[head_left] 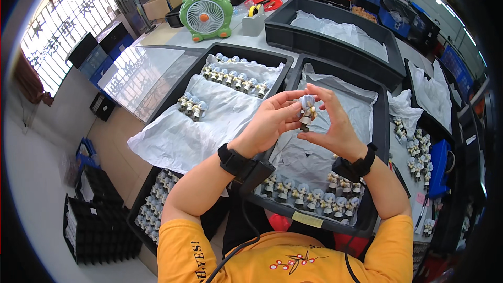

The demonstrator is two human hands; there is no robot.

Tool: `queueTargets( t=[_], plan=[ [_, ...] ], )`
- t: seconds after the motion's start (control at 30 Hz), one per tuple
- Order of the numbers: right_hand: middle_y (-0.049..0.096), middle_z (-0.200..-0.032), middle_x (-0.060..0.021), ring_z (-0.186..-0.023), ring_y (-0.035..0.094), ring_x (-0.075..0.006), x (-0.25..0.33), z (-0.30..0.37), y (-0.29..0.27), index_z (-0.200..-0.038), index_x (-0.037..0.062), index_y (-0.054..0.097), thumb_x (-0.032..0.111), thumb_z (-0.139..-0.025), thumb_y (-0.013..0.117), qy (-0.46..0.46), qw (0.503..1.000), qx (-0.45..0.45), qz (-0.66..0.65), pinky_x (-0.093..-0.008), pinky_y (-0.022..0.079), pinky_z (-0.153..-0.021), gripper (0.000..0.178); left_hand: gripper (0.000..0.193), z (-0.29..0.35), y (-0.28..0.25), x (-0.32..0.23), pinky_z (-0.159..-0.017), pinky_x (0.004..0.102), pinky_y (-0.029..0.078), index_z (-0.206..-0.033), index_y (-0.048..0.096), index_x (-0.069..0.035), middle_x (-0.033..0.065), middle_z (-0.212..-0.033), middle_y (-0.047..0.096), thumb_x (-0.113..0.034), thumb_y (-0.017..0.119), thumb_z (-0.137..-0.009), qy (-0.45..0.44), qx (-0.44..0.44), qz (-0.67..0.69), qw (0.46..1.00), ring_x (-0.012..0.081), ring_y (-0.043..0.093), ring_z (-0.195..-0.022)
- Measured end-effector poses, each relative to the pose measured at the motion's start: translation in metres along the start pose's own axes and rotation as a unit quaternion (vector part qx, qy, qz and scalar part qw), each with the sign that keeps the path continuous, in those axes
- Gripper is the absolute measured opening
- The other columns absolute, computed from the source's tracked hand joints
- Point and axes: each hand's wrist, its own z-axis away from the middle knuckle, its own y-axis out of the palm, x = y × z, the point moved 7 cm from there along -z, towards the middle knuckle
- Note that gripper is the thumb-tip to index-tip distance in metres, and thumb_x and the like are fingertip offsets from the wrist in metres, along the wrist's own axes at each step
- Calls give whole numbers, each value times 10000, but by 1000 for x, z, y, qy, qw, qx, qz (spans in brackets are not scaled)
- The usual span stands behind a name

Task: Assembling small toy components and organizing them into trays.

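A small toy figurine with pale blue-grey hair, a white outfit and dark feet stands upright between my two hands. My left hand pinches it from the left, thumb and fingers at the head and side. Curved around its right side, my right hand has fingertips at the top of the head and the thumb by the feet. Below my hands is a black tray lined with white paper. Rows of similar figurines stand along the tray's near end.
Left of it, another black tray holds more figurines on white paper. Behind are a green fan, a tape dispenser and a deep black tray. Figurines and a blue bin lie at right; a crate of figurines sits low left.
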Motion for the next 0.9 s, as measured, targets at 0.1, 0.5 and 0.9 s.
queueTargets(
  t=[0.1, 0.5, 0.9],
  plan=[
    [440, -1267, -104, -1142, 457, -259, -2, 0, -3, -1282, 98, 421, 150, -601, 810, -1, 1000, -3, 23, -361, 402, -933, 786, 361, 1, 1, -3, -864, 320, 485, -1266, 454, -36, 84, -1142, 557, -124, 511, -920, 14, -2, -21, 1000, 161, 565, -1030],
    [487, -1252, -29, -1073, 484, -177, -14, 1, -2, -1266, 134, 429, 140, -632, 802, 33, 998, -15, -60, -312, 405, -833, 736, 486, 7, 13, -21, -831, 252, 490, -1288, 449, -10, 107, -1148, 545, -7, 609, -830, 117, -17, -135, 984, 139, 591, -972],
    [503, -1240, -16, -1055, 489, -161, -17, 2, -3, -1287, 142, 424, 160, -644, 801, 29, 994, -15, -101, -298, 402, -831, 746, 496, 8, 16, -23, -819, 223, 483, -1296, 443, -10, 92, -1136, 527, 10, 603, -827, 127, -14, -148, 981, 121, 580, -971]
  ],
)
